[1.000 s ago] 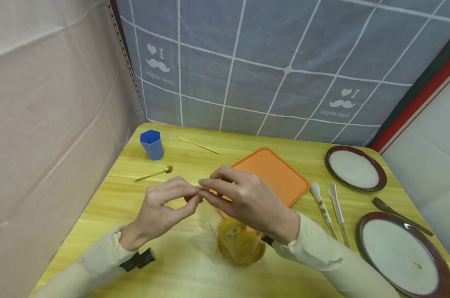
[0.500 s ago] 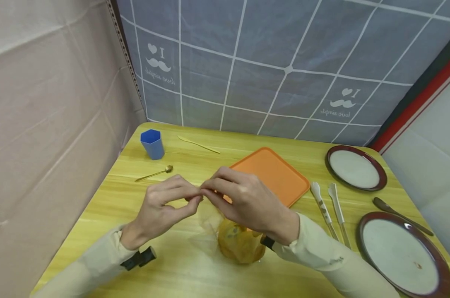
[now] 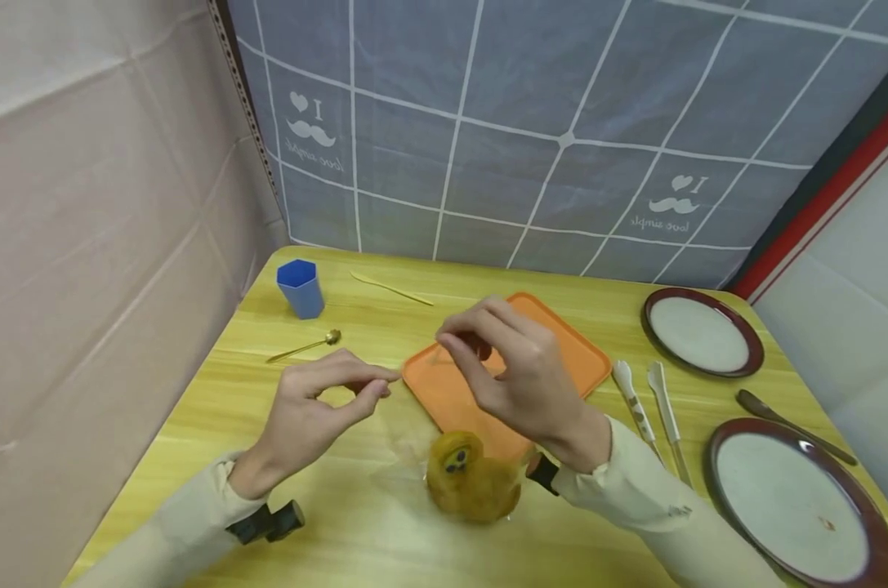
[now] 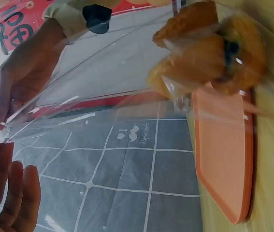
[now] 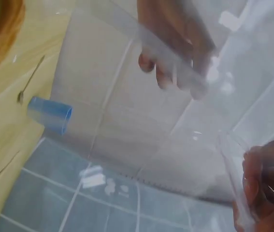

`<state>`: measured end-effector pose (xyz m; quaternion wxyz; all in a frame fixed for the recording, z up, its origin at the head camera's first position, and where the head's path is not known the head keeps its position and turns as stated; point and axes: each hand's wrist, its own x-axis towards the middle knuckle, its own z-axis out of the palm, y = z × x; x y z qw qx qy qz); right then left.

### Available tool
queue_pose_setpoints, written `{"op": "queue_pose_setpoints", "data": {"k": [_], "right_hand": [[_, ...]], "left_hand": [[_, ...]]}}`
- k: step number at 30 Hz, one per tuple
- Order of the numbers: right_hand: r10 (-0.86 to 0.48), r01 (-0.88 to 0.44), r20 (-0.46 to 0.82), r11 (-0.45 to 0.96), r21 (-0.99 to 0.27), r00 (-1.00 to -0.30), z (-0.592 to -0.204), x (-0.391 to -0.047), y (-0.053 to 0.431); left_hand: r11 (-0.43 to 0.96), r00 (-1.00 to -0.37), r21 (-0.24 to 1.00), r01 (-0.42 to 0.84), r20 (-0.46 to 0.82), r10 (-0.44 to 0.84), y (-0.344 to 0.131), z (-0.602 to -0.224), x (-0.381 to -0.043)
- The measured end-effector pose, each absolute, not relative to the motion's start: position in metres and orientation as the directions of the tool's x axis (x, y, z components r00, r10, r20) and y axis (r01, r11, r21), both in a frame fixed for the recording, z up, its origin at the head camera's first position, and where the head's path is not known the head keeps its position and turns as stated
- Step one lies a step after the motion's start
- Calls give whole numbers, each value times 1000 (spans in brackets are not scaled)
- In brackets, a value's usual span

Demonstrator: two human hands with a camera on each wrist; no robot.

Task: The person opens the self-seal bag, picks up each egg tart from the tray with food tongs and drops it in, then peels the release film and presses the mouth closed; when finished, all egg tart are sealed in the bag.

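A clear plastic bag (image 4: 83, 117) holds golden-brown bread (image 3: 473, 482) with a dark-spotted patch on one side, low over the near middle of the table. My left hand (image 3: 311, 416) pinches the bag's upper edge between thumb and fingers. To its right and slightly higher, my right hand (image 3: 513, 371) grips another part of that edge, its fingers curled. Film stretches between the two hands, and in the right wrist view its mouth stands apart. In the left wrist view the film runs from the fingertips down to the bread.
Behind the bread lies an orange tray (image 3: 444, 388). A blue cup (image 3: 301, 290), a gold spoon (image 3: 304, 347) and a yellow knife (image 3: 392, 288) are at the back left. White-handled cutlery (image 3: 635, 400), a dark spoon (image 3: 792, 425) and two red-rimmed plates (image 3: 789, 498) occupy the right side.
My hands were together at the fingertips and are now apart. The right hand has moved right and away from me, spreading the bag's edge. The left hand has barely moved.
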<state>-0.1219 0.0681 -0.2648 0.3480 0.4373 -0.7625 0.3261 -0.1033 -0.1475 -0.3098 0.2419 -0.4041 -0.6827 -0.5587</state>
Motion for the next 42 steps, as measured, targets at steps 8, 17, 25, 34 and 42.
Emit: {"op": "queue_pose_setpoints", "data": {"k": [8,17,25,34,42], "right_hand": [[-233,-809,800,378,-450,-553,-268,-118,111],[50,-678,689,138,-722,-723,-281,-117,190],[315,-567,536,-8,-824,-783,-291,-112,280],[565,-187,346,321,-928,-749,-308,-101,358],[455,13,357,631,-776,-816,-333,-103,410]], "left_hand": [[70,-639,646,760,723,262,-153,-318,-104],[94,-677,677,730,696,240,-163,-340,-113],[94,-709,709,699,668,226,-162,-330,-109],[140,-735,725,675,643,213,-170,-345,-117],[106,-728,727,679,648,224,-168,-348,-121]]}}
